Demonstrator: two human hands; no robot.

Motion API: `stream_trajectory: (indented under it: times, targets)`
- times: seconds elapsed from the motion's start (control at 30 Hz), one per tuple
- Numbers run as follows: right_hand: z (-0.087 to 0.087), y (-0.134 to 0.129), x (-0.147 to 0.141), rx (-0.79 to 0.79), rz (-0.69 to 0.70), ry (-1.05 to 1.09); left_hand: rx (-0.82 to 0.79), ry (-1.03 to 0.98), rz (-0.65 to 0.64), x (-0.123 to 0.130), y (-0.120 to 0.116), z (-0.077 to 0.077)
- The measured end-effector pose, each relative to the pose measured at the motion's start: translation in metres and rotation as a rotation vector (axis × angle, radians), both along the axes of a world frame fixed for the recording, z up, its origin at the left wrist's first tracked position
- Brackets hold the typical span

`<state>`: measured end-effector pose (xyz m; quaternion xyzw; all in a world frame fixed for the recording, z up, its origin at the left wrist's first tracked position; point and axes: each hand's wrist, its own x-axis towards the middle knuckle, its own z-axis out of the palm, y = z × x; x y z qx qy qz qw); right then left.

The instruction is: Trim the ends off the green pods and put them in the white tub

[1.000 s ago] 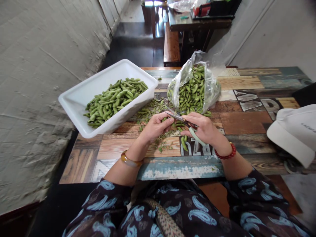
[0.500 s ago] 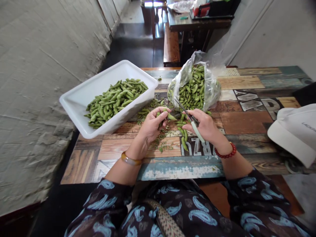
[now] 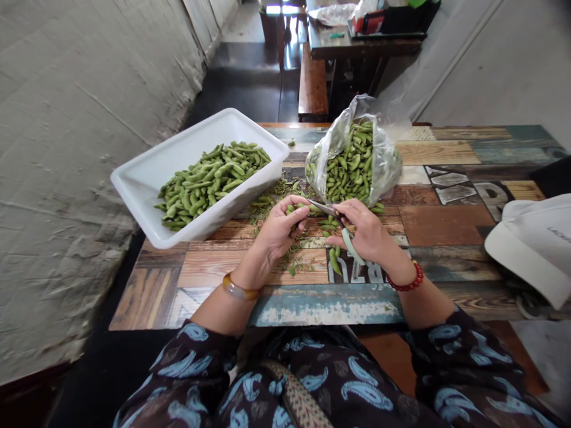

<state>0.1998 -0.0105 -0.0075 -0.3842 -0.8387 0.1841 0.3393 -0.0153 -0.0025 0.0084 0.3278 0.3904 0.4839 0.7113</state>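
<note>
Between thumb and fingers, my left hand (image 3: 285, 224) pinches a green edamame pod (image 3: 291, 209). My right hand (image 3: 363, 230) is closed around scissors (image 3: 350, 245) with pale green handles, their blades pointing left at the pod. Loose pods (image 3: 334, 260) lie on the table below the scissors. Behind my hands, a clear plastic bag (image 3: 384, 159) lies with its mouth toward me, full of pods. To the left stands a white plastic tub (image 3: 147, 196) with a heap of edamame pods (image 3: 209, 184) in it. Small green trimmings (image 3: 297, 261) are scattered around my left hand.
The wood-patterned table (image 3: 446, 223) carries all this. A white cap (image 3: 530, 238) rests at its right end. A rough wall (image 3: 89, 148) runs along the left. Beyond are a wooden bench (image 3: 313, 83) and another table (image 3: 321, 44) with bags and a tray.
The scissors have swung left and their blades now reach the pod at my left fingertips. Before, the blades pointed up and away, apart from the pod.
</note>
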Motion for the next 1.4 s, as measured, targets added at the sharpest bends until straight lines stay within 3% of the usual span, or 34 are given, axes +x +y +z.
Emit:
stream_trajectory:
  times: [0.47,0.7,0.8,0.9,1.0,1.1,1.2,1.23,1.3,1.4]
  targets:
    - [0.000,0.001,0.001,0.037,-0.018,-0.023,0.010,0.005,-0.006,0.001,-0.001,0.000]
    - [-0.002,0.007,0.003,0.078,-0.169,0.100,-0.023,-0.126,-0.011,-0.004,0.004,0.003]
    - [-0.001,0.009,0.006,0.095,-0.203,0.137,0.035,-0.082,-0.024,-0.008,0.003,0.007]
    - [-0.001,0.011,0.008,0.124,-0.199,0.158,0.221,0.154,0.074,-0.014,0.002,0.023]
    - [0.000,0.010,0.009,0.136,-0.205,0.195,0.492,0.529,0.257,-0.027,0.006,0.052]
    - [0.005,0.009,0.009,0.118,-0.210,0.213,0.694,0.950,0.463,-0.054,0.025,0.081]
    - [0.011,0.008,0.012,0.089,-0.228,0.241,0.766,1.368,0.582,-0.091,0.052,0.095]
    - [0.014,0.008,0.013,0.085,-0.242,0.260,0.763,1.491,0.572,-0.102,0.060,0.096]
    - [0.016,0.009,0.016,0.072,-0.270,0.295,0.827,1.705,0.326,-0.115,0.068,0.094]
    - [0.017,0.012,0.022,0.023,-0.310,0.339,0.904,1.755,0.184,-0.106,0.060,0.087]
